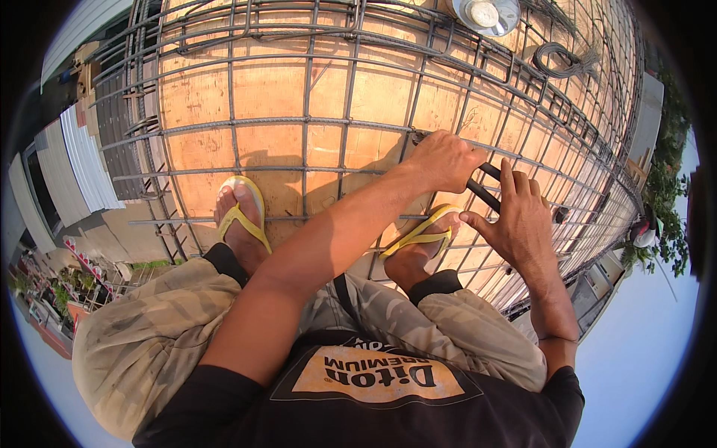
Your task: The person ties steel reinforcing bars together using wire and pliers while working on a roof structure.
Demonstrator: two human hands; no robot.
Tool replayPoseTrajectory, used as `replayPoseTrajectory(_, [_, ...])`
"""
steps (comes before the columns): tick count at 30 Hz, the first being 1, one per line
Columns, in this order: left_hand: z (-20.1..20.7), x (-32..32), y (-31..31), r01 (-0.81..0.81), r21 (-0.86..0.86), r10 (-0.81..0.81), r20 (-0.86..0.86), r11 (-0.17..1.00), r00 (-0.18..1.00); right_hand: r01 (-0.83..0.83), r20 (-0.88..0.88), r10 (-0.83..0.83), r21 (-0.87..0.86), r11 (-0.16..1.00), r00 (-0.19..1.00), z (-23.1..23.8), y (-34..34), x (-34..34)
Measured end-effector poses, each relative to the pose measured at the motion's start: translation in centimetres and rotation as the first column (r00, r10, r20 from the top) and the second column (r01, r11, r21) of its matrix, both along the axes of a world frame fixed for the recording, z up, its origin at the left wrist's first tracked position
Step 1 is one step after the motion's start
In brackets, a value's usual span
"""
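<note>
My left hand (448, 160) is closed in a fist over the middle of a pair of black-handled pincers (484, 196), hiding most of the tool. A dark end, seemingly its head, shows past the fist by a crossing of the steel rebar mesh (326, 121). The two handles stick out to the right, spread apart. Around their ends lies my right hand (519, 216), fingers bent on the far side and thumb on the near side. Whether the left fist also holds tie wire is hidden.
Under the mesh lie wooden formwork boards (269, 97). My feet in yellow flip-flops (258, 201) stand among the bars. A bundled rebar cage (299, 31) crosses the far side. A coil of wire (554, 60) and a round metallic object (489, 15) lie at the far right. Rooftops show beyond the left edge.
</note>
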State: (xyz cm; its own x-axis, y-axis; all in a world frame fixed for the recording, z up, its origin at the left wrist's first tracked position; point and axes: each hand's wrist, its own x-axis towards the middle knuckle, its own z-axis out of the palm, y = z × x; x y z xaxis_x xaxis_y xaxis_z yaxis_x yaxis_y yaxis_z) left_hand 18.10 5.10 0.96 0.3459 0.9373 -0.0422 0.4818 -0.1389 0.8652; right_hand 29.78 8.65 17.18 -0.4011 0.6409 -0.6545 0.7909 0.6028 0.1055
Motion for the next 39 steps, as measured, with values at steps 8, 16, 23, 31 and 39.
replayPoseTrajectory(8, [-0.3,0.1,-0.8,0.121,-0.036,-0.122,-0.027,0.992,0.992,0.185,-0.001,-0.185,-0.072,0.98,0.983,-2.5,-1.7,1.6])
replayPoseTrajectory(16, [-2.9,1.2,-6.9,-0.218,0.488,0.204,0.083,0.845,0.975,0.531,-0.009,-0.691,-0.634,0.563,0.722,-6.2,-4.3,5.1])
replayPoseTrajectory(23, [-3.5,0.7,-6.8,-0.089,0.588,0.111,-0.002,0.804,0.994,0.371,0.652,-0.756,-0.69,-0.622,-0.054,-7.2,-7.2,6.3])
replayPoseTrajectory(31, [-2.1,0.9,-4.2,0.161,0.404,-0.095,-0.177,0.901,0.98,0.505,0.411,-0.862,-0.834,-0.225,0.296,-6.9,-3.4,6.9])
replayPoseTrajectory(39, [1.5,-0.8,-1.3,0.351,0.028,-0.343,-0.157,0.936,0.926,0.081,-0.313,-0.119,-0.131,0.988,0.942,-3.8,-5.2,3.3])
